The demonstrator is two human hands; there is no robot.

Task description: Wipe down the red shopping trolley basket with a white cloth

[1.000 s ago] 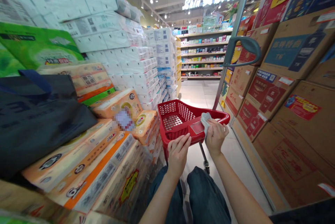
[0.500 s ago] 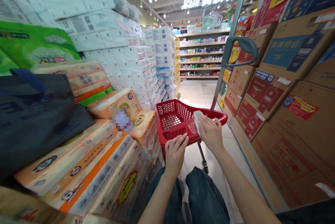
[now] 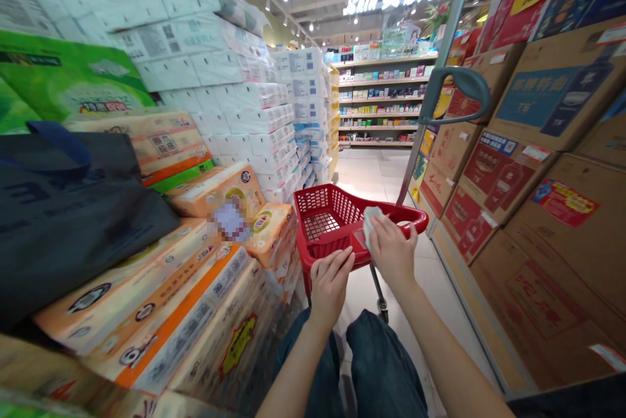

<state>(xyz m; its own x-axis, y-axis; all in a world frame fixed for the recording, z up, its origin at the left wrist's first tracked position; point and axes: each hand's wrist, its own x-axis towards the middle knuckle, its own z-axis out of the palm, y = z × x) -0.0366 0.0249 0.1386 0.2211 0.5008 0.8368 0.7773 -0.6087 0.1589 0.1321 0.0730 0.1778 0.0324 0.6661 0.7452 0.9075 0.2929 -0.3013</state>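
A red plastic shopping cart [image 3: 323, 247] with lattice basket walls stands right in front of my knees. My left hand [image 3: 332, 278] grips its near rim, fingers laid over the edge and the thumb out of sight. Against the cart's right-hand part, my right hand [image 3: 395, 250] presses a crumpled white wipe [image 3: 372, 214], most of which lies beneath the fingers. From behind the cart's right end rises a slanted metal pole with a grey loop handle [image 3: 462, 87].
Packs of orange tissue paper [image 3: 195, 294] crowd the left side, with a dark bag [image 3: 73, 222] on them. White tissue packs [image 3: 220, 72] are stacked high behind. Cardboard cartons [image 3: 552, 261] line the right side. A pale tiled floor [image 3: 372, 167] leads to stocked shelves [image 3: 381, 102].
My right hand has shifted very slightly on the cart with the wipe beneath it. The view has moved a little; my left hand stays on the rim.
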